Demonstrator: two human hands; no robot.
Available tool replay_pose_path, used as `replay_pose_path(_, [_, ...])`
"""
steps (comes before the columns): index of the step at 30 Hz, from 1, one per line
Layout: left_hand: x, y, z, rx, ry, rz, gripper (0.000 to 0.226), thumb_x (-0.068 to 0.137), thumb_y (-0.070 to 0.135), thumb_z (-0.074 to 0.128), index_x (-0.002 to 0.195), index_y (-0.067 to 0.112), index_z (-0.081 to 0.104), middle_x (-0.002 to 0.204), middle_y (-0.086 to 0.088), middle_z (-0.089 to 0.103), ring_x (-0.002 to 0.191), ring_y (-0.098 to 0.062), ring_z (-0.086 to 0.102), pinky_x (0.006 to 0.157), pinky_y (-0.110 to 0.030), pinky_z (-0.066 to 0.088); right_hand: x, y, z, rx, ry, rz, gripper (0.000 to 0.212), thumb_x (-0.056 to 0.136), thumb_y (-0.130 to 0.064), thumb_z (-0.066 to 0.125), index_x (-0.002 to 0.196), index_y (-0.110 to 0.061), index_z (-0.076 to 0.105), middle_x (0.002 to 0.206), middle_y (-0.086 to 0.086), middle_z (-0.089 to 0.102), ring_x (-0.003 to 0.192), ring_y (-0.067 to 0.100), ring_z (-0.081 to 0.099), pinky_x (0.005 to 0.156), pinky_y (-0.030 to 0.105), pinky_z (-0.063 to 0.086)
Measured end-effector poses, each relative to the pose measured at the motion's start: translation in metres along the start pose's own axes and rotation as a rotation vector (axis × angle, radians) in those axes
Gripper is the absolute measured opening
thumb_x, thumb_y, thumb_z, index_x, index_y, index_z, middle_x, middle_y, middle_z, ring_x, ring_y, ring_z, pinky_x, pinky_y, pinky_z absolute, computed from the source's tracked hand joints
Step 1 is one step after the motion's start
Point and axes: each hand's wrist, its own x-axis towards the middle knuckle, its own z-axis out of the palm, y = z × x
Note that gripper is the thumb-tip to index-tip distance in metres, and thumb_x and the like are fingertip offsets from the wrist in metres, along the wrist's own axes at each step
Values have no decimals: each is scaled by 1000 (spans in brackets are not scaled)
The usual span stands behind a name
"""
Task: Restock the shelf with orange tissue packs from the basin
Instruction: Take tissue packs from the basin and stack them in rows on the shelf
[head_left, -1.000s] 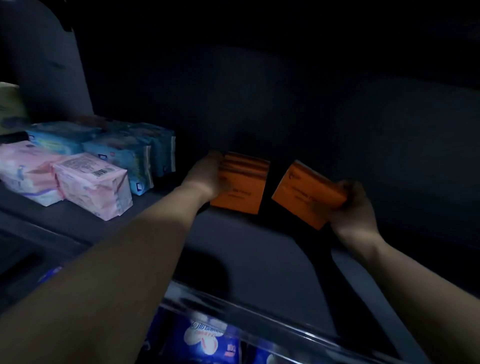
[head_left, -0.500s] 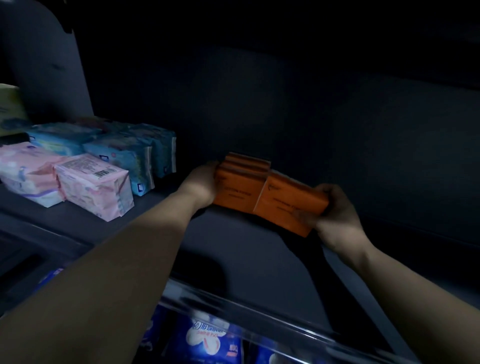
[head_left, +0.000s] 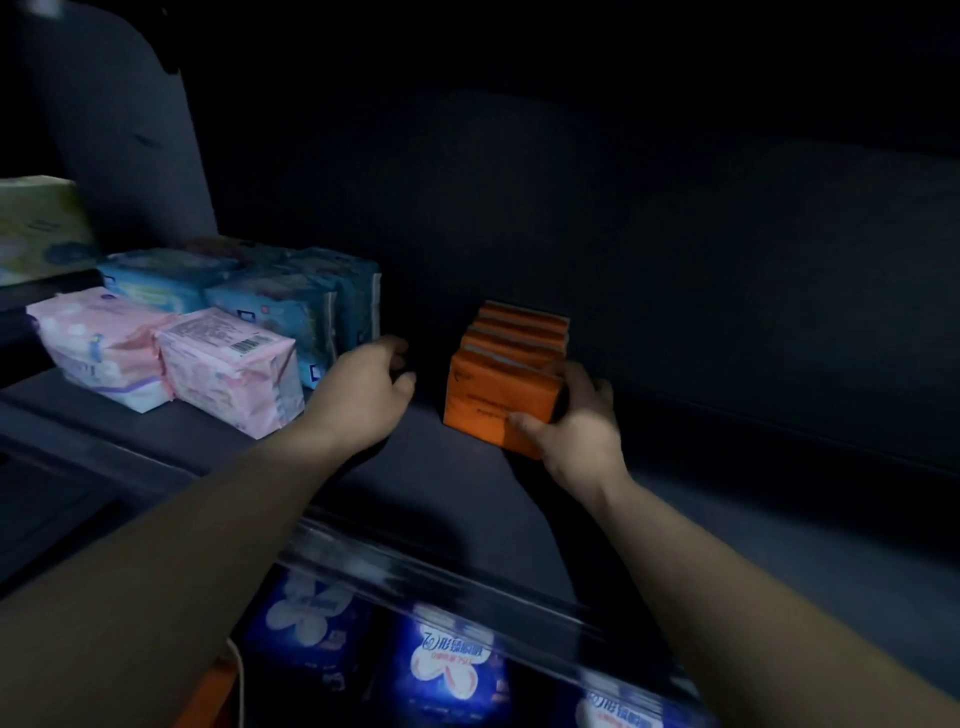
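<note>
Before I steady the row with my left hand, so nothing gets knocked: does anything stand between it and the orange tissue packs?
Nothing visible does. Only a gap of bare dark shelf separates the left hand from the orange tissue packs; the blue packs lie on the hand's other side.

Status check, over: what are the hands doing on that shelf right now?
Left hand empty, loosely curled. Right hand grips front orange pack, standing on shelf. Pink packs off left, clear of it.
</note>
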Motion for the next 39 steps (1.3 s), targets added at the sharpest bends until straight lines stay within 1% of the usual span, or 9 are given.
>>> replay_pose_path(3, [-8, -1, -3, -5, -4, -7, 45, 91, 21, 55, 134, 12, 48, 122, -6, 62, 113, -22, 58, 96, -32, 46, 0, -6, 6, -7, 21, 6, 66, 77, -20, 74, 135, -27, 42, 127, 5, 34, 96, 17, 51, 95, 30, 48])
replay_pose_path(7, [-19, 0, -8, 25, 8, -17, 43, 90, 24, 56, 132, 14, 50, 121, -2, 63, 111, -20, 58, 92, -28, 44, -4, -8, 6, -36, 45, 46, 75, 77, -23, 76, 138, -24, 33, 132, 9, 37, 109, 28, 55, 90, 34, 49])
replay_pose_path(12, [-40, 6, -22, 77, -11, -4, 42, 90, 24, 55, 131, 15, 51, 124, -2, 60, 114, -17, 57, 92, -28, 44, -26, -15, -5, -110, 45, 1, 67, 79, -25, 72, 136, -21, 35, 133, 8, 38, 111, 31, 55, 91, 40, 50])
replay_pose_path(18, [-85, 29, -53, 165, -45, 33, 43, 93, 27, 52, 134, 16, 47, 133, -3, 54, 120, -18, 52, 97, -33, 44, -75, -37, -17, -184, -54, -167, 62, 85, -26, 62, 140, -17, 35, 141, 5, 37, 127, 25, 42, 110, 40, 34])
replay_pose_path(23, [-142, 48, -90, 274, -54, 11, 43, 91, 30, 53, 131, 16, 50, 128, -4, 57, 116, -22, 53, 92, -33, 44, -124, -65, -27, -222, -188, -174, 68, 88, -28, 60, 145, -13, 25, 146, 7, 32, 134, 25, 34, 114, 39, 26])
replay_pose_path(26, [-188, 52, -119, 328, -44, -34, 41, 89, 31, 55, 127, 17, 53, 123, -4, 60, 113, -25, 55, 91, -36, 46, -155, -80, -33, -256, -281, -175, 71, 87, -29, 61, 145, -13, 23, 142, 10, 35, 132, 28, 36, 113, 38, 27])
replay_pose_path(29, [-231, 45, -148, 369, -31, -102, 37, 86, 33, 57, 121, 21, 56, 118, -2, 63, 109, -24, 58, 89, -37, 49, -183, -93, -33, -293, -375, -179, 74, 87, -32, 60, 147, -11, 21, 146, 12, 33, 134, 28, 35, 112, 34, 27])
replay_pose_path(34, [-291, 10, -185, 428, -55, -263, 40, 86, 35, 56, 124, 21, 55, 122, -1, 61, 112, -23, 57, 90, -36, 48, -223, -110, -8, -311, -484, -203, 72, 86, -33, 61, 145, -10, 26, 146, 14, 34, 133, 30, 36, 111, 37, 29])
replay_pose_path(39, [-346, -43, -193, 497, -271, -431, 47, 85, 38, 59, 128, 19, 52, 128, -2, 58, 118, -21, 53, 92, -30, 43, -253, -120, 28, -302, -576, -197, 68, 86, -31, 61, 143, -10, 30, 140, 17, 41, 128, 31, 42, 107, 37, 35])
